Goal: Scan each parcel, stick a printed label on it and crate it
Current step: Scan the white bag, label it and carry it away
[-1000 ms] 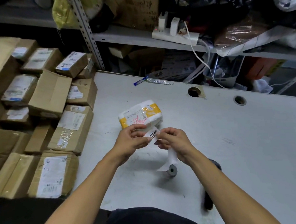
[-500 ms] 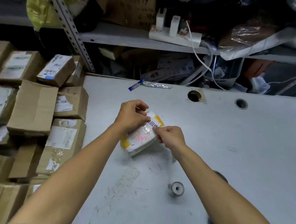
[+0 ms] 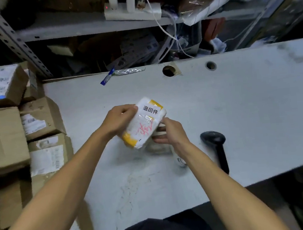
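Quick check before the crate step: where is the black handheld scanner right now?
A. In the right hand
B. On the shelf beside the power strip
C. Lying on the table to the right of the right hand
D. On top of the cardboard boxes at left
C: the black handheld scanner lies on the table, while the right hand and left hand are on the white parcel.

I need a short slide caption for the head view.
Both hands hold a labelled parcel above the table.
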A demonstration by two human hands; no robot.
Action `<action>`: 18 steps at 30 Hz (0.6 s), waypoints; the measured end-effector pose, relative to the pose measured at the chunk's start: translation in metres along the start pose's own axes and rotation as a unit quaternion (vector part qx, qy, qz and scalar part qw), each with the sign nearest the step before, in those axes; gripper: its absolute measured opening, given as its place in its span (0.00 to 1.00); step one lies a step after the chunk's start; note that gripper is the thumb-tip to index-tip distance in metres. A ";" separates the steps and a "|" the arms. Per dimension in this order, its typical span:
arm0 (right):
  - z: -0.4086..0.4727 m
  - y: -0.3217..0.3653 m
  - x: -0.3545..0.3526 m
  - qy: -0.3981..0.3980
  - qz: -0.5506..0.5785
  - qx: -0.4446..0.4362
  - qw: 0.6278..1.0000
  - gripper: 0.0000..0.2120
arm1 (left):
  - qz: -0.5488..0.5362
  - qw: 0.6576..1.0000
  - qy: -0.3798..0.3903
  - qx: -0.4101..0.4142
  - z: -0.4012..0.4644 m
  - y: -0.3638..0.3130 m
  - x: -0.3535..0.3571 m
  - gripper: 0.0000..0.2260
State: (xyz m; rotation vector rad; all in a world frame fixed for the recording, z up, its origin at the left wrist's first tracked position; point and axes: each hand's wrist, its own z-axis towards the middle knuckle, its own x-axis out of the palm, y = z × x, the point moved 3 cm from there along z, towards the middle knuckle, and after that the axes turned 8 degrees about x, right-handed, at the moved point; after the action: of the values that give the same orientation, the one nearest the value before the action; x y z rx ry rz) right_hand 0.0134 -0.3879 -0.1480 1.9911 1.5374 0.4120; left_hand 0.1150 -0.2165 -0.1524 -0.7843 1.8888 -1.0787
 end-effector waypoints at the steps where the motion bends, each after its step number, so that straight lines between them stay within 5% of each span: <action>1: -0.009 -0.002 -0.011 -0.021 0.014 -0.013 1.000 0.15 | -0.031 0.999 0.017 0.009 -0.002 -0.009 0.006 0.11; 6: -0.068 -0.020 -0.077 -0.120 0.063 -0.063 0.989 0.18 | -0.119 0.981 0.127 0.088 -0.022 -0.070 0.060 0.09; 18: -0.215 -0.209 -0.241 -0.328 0.256 -0.067 0.907 0.28 | -0.052 0.870 0.468 0.146 -0.164 -0.149 0.290 0.13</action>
State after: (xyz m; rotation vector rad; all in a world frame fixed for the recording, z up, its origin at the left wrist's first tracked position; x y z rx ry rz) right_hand -0.3394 -0.5271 -0.0828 2.1033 0.5555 0.0214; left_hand -0.1494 -0.4531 -0.0664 -0.1562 2.3543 -1.9998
